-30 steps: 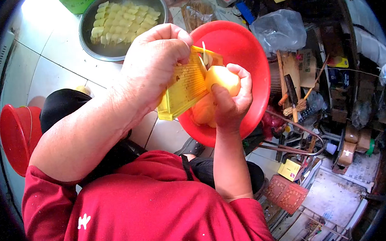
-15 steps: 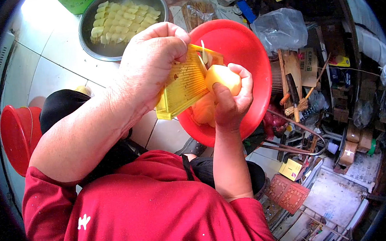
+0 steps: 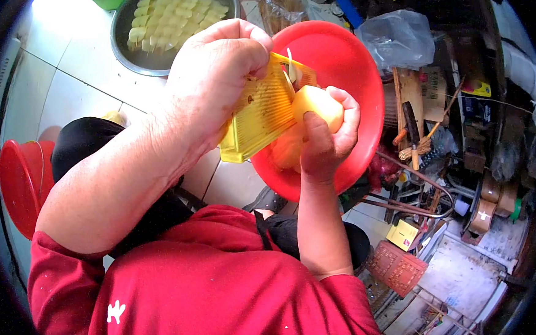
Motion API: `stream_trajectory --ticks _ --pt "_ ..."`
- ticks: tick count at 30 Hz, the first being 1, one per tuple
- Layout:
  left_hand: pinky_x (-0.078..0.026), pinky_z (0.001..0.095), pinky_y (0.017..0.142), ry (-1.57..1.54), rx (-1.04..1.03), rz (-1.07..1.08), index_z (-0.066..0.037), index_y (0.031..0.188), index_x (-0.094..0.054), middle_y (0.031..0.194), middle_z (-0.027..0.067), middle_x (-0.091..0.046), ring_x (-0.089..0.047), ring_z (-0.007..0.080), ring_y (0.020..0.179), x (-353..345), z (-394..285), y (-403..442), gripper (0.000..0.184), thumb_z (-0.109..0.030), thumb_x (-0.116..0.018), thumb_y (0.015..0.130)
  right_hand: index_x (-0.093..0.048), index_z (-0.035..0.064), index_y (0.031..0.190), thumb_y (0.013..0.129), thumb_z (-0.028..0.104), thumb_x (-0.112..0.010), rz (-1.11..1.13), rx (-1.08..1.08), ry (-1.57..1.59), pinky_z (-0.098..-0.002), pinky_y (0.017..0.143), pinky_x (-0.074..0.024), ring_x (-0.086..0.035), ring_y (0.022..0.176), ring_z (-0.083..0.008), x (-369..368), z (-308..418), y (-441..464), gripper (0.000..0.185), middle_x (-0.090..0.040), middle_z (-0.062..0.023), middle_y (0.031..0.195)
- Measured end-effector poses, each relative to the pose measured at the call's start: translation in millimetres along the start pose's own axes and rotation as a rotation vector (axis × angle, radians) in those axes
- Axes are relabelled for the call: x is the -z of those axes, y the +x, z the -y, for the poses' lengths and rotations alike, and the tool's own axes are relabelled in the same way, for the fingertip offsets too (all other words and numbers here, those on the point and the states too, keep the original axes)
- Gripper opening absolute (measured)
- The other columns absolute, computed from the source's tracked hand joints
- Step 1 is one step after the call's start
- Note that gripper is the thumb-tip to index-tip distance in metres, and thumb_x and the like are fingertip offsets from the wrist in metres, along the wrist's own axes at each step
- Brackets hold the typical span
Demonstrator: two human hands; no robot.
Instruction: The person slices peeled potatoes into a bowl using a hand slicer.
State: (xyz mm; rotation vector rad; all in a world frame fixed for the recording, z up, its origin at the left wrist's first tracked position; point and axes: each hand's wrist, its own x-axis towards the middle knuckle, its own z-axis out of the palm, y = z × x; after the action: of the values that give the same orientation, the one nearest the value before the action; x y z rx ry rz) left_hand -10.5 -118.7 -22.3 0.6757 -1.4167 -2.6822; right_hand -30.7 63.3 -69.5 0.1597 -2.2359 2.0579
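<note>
"Over the left edge of the red basin [image 3: 350, 49], is that where the yellow slicer [image 3: 259, 119] hangs?"

"Yes, slanted, its long axis running from just outside the left edge up toward the far one. The left hand [image 3: 225, 69] has its far end, fingers curled in and pinching the frame."

"And the peeled potato [image 3: 320, 103], if that's what it is?"

"Above the basin, on the slicer's right, snug against its face by the look of it. The right hand [image 3: 332, 133] wraps it: thumb on the near side, bent fingers round the right."

"So which hand is nearer the potato?"

"The right, clearly; it's in that palm. The left is beyond the slicer, apart from it."

"Which way does the potato's length run?"

"I can't tell from here; it looks roundish. A thin slice [image 3: 292, 68] sticks up just beyond it, at the slicer, and another peeled piece [image 3: 287, 153] sits below, inside the basin's left edge."
</note>
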Motion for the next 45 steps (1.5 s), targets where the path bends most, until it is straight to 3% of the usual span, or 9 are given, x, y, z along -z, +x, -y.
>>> stream_trajectory --ticks 4,7,18,25,27,31,40,43,45 --pt "-0.048 0.0309 0.086 -0.007 0.003 -0.023 -0.003 0.084 -0.057 0.098 0.01 -0.061 -0.059 0.0234 0.091 1.0 -0.1 3.9 0.02 0.005 -0.049 0.067 -0.05 0.0039 0.114 0.071 0.006 -0.064 -0.01 -0.028 0.027 -0.036 0.093 -0.0447 -0.052 0.103 -0.0221 1.3 -8.5 2.4 0.045 -0.052 -0.0111 0.11" --pt "-0.047 0.031 0.087 -0.027 0.008 -0.023 -0.003 0.084 -0.057 0.097 0.0098 -0.061 -0.059 0.0232 0.091 0.2 -1.0 5.8 0.02 0.005 -0.049 0.067 -0.052 0.0026 0.11 0.068 0.006 -0.064 0.048 0.227 -0.191 -0.0379 0.095 -0.0438 -0.053 0.103 -0.0247 0.9 -15.3 6.8 0.043 -0.053 -0.0134 0.11" --pt "-0.047 0.031 0.088 -0.003 -0.002 -0.046 -0.003 0.083 -0.057 0.098 0.0102 -0.061 -0.058 0.0228 0.093 -1.0 -1.5 11.5 0.018 0.004 -0.05 0.067 -0.05 0.0041 0.116 0.076 0.002 -0.068 0.112 0.211 -0.085 -0.0326 0.09 -0.0475 -0.057 0.098 -0.0184 5.8 -18.9 14.0 0.044 -0.055 -0.0085 0.108" --pt "-0.048 0.0323 0.088 -0.069 0.029 -0.029 -0.003 0.083 -0.057 0.098 0.0106 -0.061 -0.059 0.0238 0.092 -1.5 -1.0 11.1 0.018 0.004 -0.051 0.068 -0.049 0.0024 0.113 0.072 0.007 -0.065 0.096 0.13 -0.151 -0.0375 0.097 -0.0419 -0.052 0.105 -0.0239 10.2 -12.2 9.5 0.045 -0.052 -0.0126 0.112" --pt "-0.048 0.0326 0.088 -0.083 0.042 -0.03 -0.003 0.083 -0.057 0.097 0.0106 -0.061 -0.059 0.0239 0.091 -1.4 -0.3 10.6 0.018 0.004 -0.051 0.068 -0.047 0.005 0.12 0.078 0.01 -0.072 0.144 0.17 -0.168 -0.0317 0.092 -0.046 -0.055 0.101 -0.017 15.6 -15.4 9.2 0.049 -0.053 -0.0077 0.112" --pt "-0.05 0.0334 0.084 -0.084 0.036 0.006 -0.003 0.084 -0.057 0.097 0.0099 -0.061 -0.06 0.0241 0.089 -0.8 -0.1 8.8 0.019 0.005 -0.051 0.068 -0.049 0.0022 0.116 0.073 0.01 -0.068 0.15 0.116 -0.195 -0.037 0.096 -0.0425 -0.053 0.104 -0.0245 15.8 -5.0 7.3 0.047 -0.053 -0.0126 0.113" --pt "-0.047 0.0286 0.073 -0.048 0.007 -0.006 -0.004 0.081 -0.058 0.085 0.0051 -0.058 -0.055 0.0168 0.078 -1.3 5.9 4.3 0.013 0.002 -0.053 0.071 -0.058 0.0061 0.103 0.071 0.008 -0.072 0.373 0.548 -0.51 -0.0376 0.094 -0.0451 -0.057 0.104 -0.027 2.9 28.6 12.0 0.035 -0.057 -0.0125 0.11" --pt "-0.042 0.0248 0.064 -0.071 -0.002 -0.041 -0.004 0.077 -0.058 0.073 0.0012 -0.055 -0.05 0.011 0.07 -0.7 5.8 2.5 0.004 -0.002 -0.056 0.073 -0.059 0.0063 0.102 0.07 0.007 -0.071 0.366 0.56 -0.642 -0.0372 0.094 -0.045 -0.057 0.104 -0.0269 9.7 10.2 27.2 0.034 -0.058 -0.0124 0.109" --pt "-0.042 0.0248 0.064 -0.055 -0.005 -0.047 -0.004 0.077 -0.058 0.073 0.0012 -0.055 -0.05 0.011 0.07 -0.3 5.4 2.8 0.004 -0.002 -0.056 0.073 -0.059 0.0067 0.103 0.07 0.005 -0.068 0.304 0.305 -0.564 -0.0335 0.091 -0.0457 -0.057 0.1 -0.0219 27.2 -23.5 44.4 0.034 -0.058 -0.0084 0.107"
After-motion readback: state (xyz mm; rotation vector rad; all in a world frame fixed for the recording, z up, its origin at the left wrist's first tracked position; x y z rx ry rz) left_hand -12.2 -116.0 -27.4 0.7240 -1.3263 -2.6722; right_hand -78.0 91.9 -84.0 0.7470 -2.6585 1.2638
